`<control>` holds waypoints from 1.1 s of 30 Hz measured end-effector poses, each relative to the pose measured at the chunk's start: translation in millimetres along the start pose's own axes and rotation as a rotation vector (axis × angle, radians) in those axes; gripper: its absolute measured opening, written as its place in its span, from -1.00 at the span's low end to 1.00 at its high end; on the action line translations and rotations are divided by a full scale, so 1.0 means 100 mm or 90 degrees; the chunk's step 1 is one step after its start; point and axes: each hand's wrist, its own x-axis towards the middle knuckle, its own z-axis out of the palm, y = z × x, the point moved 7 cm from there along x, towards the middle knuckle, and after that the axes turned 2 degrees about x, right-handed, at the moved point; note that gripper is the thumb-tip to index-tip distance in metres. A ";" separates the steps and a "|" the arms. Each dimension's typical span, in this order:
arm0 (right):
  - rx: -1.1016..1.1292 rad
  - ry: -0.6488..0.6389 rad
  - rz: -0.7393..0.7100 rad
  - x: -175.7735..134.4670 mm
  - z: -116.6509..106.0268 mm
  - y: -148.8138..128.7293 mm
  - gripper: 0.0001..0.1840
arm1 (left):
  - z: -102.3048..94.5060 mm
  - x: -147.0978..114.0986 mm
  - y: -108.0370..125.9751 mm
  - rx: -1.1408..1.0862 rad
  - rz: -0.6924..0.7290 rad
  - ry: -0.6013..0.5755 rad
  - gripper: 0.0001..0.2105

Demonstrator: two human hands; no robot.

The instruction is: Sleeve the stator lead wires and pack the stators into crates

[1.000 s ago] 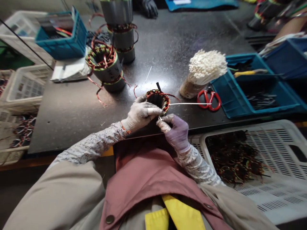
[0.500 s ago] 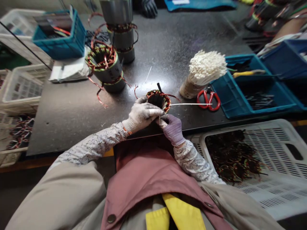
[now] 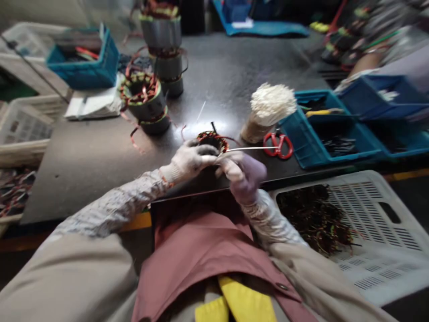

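A small stator point(image 3: 212, 142) with copper windings, a dark core and loose red-brown leads lies on the dark table in front of me. My left hand point(image 3: 191, 160), in a white glove, grips its near left side with the fingers over the rim. At the near right of the stator is my right hand point(image 3: 247, 174), in a purple glove with pale fingertips. Its fingers are curled together and blurred, and what they pinch is hidden. From the stator's right side a white cord point(image 3: 256, 148) stretches over red-handled scissors point(image 3: 278, 145).
A wrapped bundle of white cords point(image 3: 273, 105) stands behind the scissors. Blue bins point(image 3: 335, 138) are on the right, beside a co-worker's arm. Larger stators point(image 3: 147, 109) stand at the left. A white basket point(image 3: 372, 268) with wound parts sits below the table's right edge.
My right hand has pulled slightly away from the stator, to the right, and is blurred by motion. My left hand keeps hold of the stator. The whole view has shifted a little.
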 end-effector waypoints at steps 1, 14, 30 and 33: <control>0.069 0.014 0.082 0.12 0.10 0.09 -0.56 | -0.01 -0.01 0.02 0.030 0.017 -0.003 -0.77; -0.187 0.242 -0.032 0.56 -0.75 0.94 -0.64 | -0.17 0.08 -0.11 0.228 0.135 -0.394 -0.59; 0.191 0.409 -0.193 0.96 -1.11 0.75 -0.82 | -0.02 0.08 0.08 0.147 -0.048 -0.379 -0.59; 0.182 0.417 -0.288 0.82 -1.17 0.43 -0.83 | -0.02 0.11 0.17 0.110 -0.052 -0.370 -0.63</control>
